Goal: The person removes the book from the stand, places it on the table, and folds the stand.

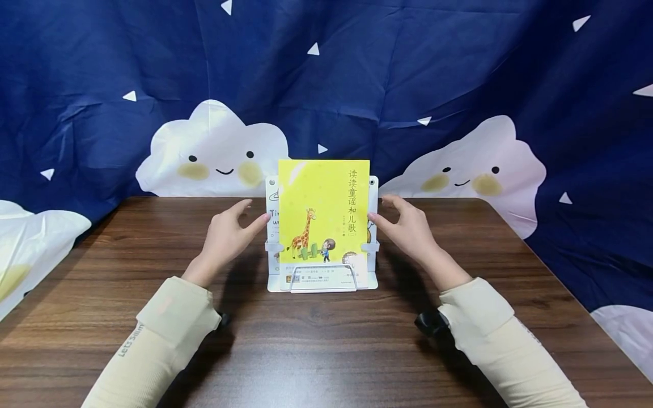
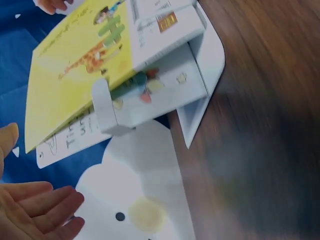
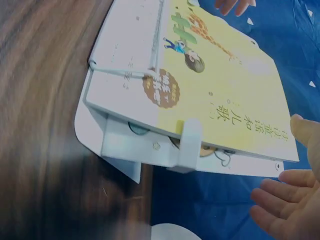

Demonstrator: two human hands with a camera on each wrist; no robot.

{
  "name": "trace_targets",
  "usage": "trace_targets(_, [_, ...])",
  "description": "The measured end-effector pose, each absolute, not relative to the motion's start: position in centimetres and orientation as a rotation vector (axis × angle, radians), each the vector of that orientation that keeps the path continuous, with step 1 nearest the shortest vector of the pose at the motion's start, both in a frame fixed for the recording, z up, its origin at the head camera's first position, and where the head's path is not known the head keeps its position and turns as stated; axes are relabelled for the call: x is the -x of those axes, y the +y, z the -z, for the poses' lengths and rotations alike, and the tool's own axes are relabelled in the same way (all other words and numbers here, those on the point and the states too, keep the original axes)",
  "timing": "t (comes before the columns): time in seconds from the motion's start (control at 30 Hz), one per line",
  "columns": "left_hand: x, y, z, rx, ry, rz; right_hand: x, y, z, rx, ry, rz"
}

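Observation:
A yellow book with a giraffe and a child on its cover leans upright on a white book stand. A side clip overlaps the book's left edge, and another clip overlaps the right edge. Across the lower cover runs a white wire holder. My left hand is beside the stand's left edge, its thumb tip close to it and the fingers spread apart from the thumb. On the other side my right hand mirrors it, thumb tip right at the book's edge. Neither hand grips anything.
The stand is on a dark wooden table, towards its far edge. Behind hangs a blue curtain printed with white clouds and triangles. A black strap shows under my right wrist.

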State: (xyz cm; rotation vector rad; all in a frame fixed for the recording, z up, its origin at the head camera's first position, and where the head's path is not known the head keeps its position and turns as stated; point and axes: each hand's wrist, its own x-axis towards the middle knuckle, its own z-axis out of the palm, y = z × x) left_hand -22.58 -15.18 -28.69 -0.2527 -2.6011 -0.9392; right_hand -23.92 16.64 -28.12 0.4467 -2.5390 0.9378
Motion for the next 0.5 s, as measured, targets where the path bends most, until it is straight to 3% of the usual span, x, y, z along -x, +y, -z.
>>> trace_targets(0.5, [22.9, -13.1, 30.2, 0.217, -2.352, 1.348, 23.9, 15.4, 30.5, -0.359, -2.36, -1.318])
